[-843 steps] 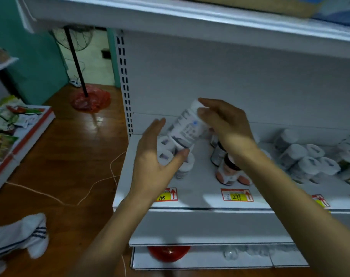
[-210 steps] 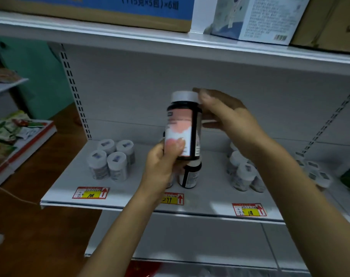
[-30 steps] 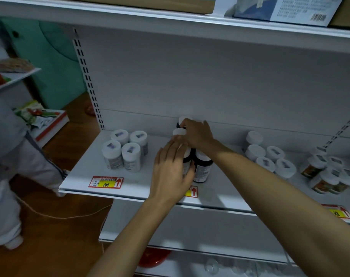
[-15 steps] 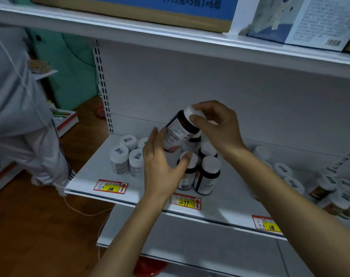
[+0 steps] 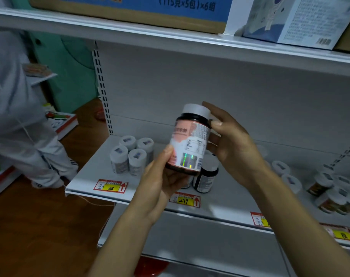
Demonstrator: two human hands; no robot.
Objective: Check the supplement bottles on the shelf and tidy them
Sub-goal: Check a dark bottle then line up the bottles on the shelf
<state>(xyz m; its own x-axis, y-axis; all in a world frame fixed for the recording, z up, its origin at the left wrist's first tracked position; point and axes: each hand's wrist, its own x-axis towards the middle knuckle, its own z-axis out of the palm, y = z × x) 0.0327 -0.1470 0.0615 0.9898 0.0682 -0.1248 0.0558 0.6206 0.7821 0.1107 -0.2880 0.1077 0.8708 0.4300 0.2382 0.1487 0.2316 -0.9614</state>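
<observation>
The supplement bottle (image 5: 190, 140) is not on the shelf (image 5: 86, 180) now – it is lifted in front of it, upright, between both hands, at the height where the eyes can read it. The left hand (image 5: 162, 182) carries it from below: its fingers are curled under the base and the thumb lies on the lower edge of the label, so the printed table and the shiny sticker stay uncovered. The right hand (image 5: 232, 146) grasps the top part, with the thumb at the shoulder of the bottle and the fingers (image 5: 216, 111) behind the white cap. I think this grip is for turning the bottle slowly while the label is read.

Under the bottle, on the shelf, stand other dark bottles (image 5: 207, 176) of the same kind, just behind the price tag (image 5: 185, 199) with 299 on it. So the place to return it is probably this group. To the left, four white bottles (image 5: 130, 154) stand close together in a small square – they look already arranged. To the right, more bottles (image 5: 330, 192) stand less regularly.

In my judgement this is the checking step, and the putting back is not yet done.
</observation>
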